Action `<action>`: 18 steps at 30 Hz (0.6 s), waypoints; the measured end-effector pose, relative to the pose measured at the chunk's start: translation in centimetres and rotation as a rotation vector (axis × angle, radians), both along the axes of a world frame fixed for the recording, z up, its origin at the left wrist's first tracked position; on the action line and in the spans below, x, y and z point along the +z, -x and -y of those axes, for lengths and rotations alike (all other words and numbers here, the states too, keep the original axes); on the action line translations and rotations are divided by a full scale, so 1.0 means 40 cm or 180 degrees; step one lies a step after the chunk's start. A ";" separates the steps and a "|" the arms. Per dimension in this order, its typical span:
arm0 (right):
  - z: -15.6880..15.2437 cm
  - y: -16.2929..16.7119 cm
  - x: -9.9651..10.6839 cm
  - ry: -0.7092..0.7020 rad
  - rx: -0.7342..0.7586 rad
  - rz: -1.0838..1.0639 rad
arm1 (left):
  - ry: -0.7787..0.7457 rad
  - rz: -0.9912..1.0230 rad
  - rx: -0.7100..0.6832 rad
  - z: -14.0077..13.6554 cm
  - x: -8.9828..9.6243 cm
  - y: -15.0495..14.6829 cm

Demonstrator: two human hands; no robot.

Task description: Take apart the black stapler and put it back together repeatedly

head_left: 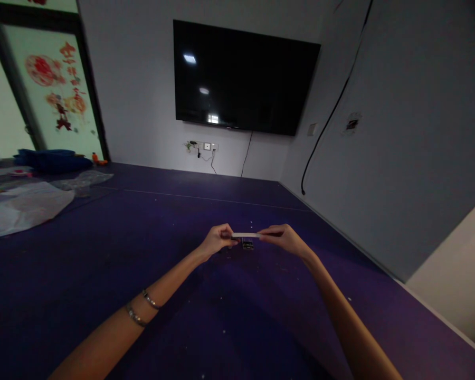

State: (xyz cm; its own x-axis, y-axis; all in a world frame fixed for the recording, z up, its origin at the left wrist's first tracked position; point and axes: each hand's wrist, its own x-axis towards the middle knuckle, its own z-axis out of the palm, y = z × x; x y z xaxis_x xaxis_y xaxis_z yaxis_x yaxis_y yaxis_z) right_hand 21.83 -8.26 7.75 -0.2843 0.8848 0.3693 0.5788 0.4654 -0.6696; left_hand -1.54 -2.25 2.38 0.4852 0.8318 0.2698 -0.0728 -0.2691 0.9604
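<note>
A thin, pale flat strip (245, 235) is stretched level between my two hands, above the purple surface. My left hand (218, 238) pinches its left end between thumb and fingers. At the other end my right hand (283, 237) grips it the same way. Just below the strip lies a small dark item (247, 244) with light edges, too small to make out. Part of it is hidden behind the strip. Two bracelets circle my left forearm.
White plastic sheeting (27, 208) and a clear bag (85, 180) lie at the left, with blue cloth (53, 160) behind. A television (243, 79) hangs on the far wall. A black cable (332, 108) dangles along the right wall. Tiny white scraps dot the purple surface (162, 327).
</note>
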 end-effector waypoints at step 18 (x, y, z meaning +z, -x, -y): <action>0.011 0.003 0.012 0.0034 0.0105 0.0165 | -0.0013 -0.0073 0.0056 0.011 0.005 -0.002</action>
